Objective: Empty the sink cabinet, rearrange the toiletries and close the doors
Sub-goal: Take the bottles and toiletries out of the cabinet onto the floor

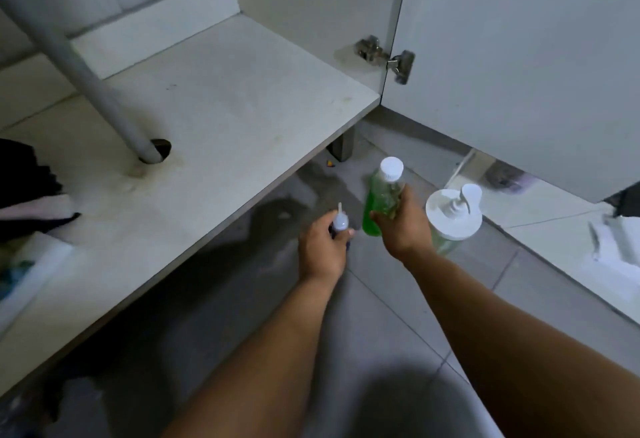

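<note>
My right hand (401, 226) grips a bottle of green liquid (381, 202) with a white cap, held upright above the floor in front of the cabinet. My left hand (323, 247) is closed around a small dark bottle with a pale nozzle tip (340, 221). A large pump bottle (453, 217) with a white lid stands on the floor just right of my right hand. The white cabinet shelf (225, 115) lies bare in front of me. Its right door (519, 67) stands open.
A grey drain pipe (86, 74) slants down through a hole in the shelf at the left. Dark cloth (24, 188) lies at the shelf's left edge. A metal hinge (384, 56) joins door and cabinet wall. Grey floor tiles (398, 299) spread below, with white paper (613, 247) at right.
</note>
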